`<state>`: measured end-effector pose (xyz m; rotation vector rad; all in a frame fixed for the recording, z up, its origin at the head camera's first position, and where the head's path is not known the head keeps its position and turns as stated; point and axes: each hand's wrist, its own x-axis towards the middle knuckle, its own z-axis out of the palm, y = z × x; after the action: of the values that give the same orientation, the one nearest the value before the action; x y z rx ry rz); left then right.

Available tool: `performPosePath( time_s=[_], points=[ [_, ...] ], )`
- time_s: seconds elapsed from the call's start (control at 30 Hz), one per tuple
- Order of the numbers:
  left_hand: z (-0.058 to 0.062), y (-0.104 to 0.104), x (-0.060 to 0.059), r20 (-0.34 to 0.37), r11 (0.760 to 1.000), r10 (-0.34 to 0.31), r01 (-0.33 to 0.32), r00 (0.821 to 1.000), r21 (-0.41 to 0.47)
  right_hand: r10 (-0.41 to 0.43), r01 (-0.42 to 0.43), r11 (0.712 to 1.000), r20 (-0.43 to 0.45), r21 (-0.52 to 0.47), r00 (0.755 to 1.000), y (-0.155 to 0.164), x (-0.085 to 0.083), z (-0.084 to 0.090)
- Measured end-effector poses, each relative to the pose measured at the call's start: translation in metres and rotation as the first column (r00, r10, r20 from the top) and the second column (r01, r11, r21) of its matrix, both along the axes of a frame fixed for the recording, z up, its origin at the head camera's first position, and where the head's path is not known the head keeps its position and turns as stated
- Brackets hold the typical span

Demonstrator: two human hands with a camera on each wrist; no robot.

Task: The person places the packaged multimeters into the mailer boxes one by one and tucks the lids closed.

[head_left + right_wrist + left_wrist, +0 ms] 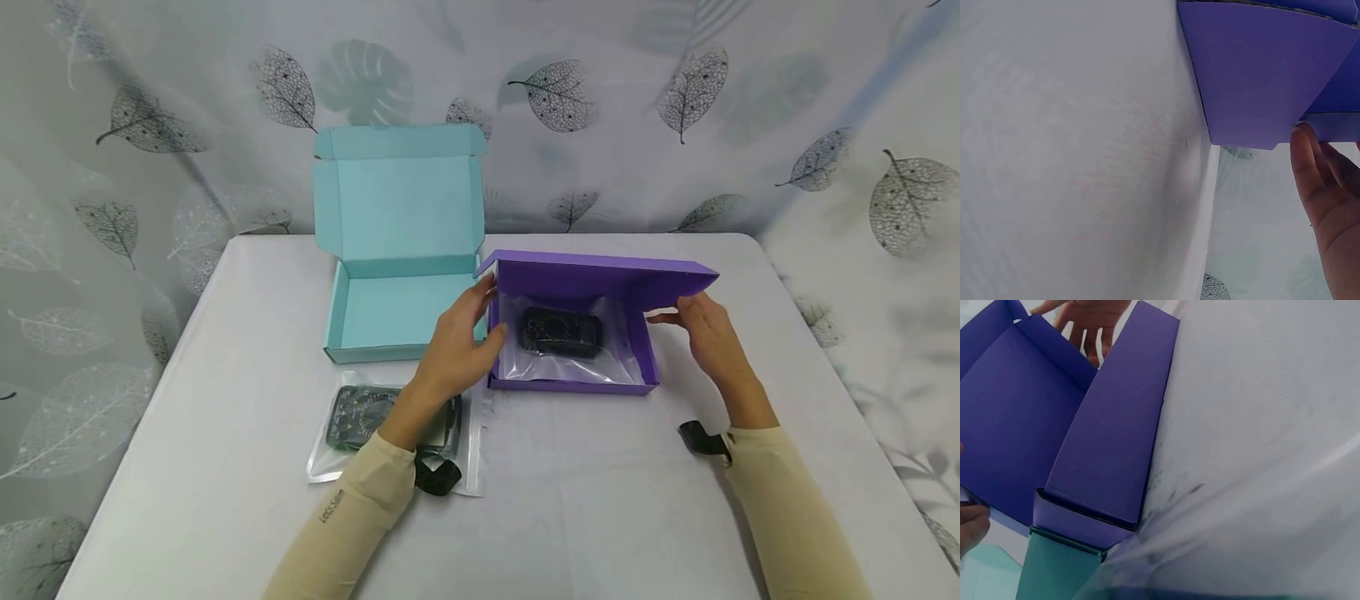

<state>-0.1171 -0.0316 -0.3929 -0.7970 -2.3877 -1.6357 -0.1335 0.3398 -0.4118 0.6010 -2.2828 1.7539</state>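
A purple cardboard box [573, 387] lies with its hinged lid [600, 271] half raised, tilted forward over the tray. Inside is a black device [561, 332] in a clear plastic bag [618, 350]. My left hand [459, 342] holds the lid's left end, its thumb beside the box's left wall; in the left wrist view only some fingers [972, 528] show at the edge. My right hand [708, 333] holds the lid's right corner, and in the right wrist view its fingertips [1302, 134] meet the lid's edge.
Left of the purple box, a teal cardboard box [401, 308] stands open, its lid upright at the back. A second bagged device [360, 417], dark with a round dial, lies under my left forearm. Everything rests on a white-covered table [600, 500], with leaf-patterned cloth [555, 183] behind.
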Motion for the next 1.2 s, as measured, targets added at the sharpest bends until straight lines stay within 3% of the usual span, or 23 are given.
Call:
performPosePath(
  time_s=[0.1,0.27,0.43,0.67,0.93,1.2],
  points=[
    [-0.001,-0.001,0.001,-0.008,1.000,0.000,-0.001,1.000,-0.012,-0.060,0.059,0.992,0.004,0.111,0.998,0.001,0.002,-0.001],
    [-0.003,-0.002,0.003,-0.032,0.999,-0.003,0.002,0.999,-0.034,-0.088,0.084,0.977,0.010,0.194,0.996,0.005,0.006,-0.002],
    [-0.004,0.001,0.007,-0.046,0.999,0.002,-0.004,0.999,-0.041,-0.037,0.034,0.977,0.013,0.211,0.999,0.008,0.009,-0.001],
    [-0.008,0.005,0.014,-0.039,0.998,0.019,-0.021,0.999,-0.054,0.117,-0.111,0.980,-0.029,0.162,0.993,0.011,0.012,0.000],
    [-0.014,0.006,0.021,-0.096,0.997,0.029,-0.036,0.995,-0.066,0.171,-0.163,0.965,-0.018,0.207,0.985,0.015,0.019,0.002],
    [-0.017,0.005,0.024,-0.085,0.997,0.030,-0.037,0.996,-0.072,0.214,-0.210,0.951,0.009,0.228,0.977,0.020,0.024,0.000]
  ],
)
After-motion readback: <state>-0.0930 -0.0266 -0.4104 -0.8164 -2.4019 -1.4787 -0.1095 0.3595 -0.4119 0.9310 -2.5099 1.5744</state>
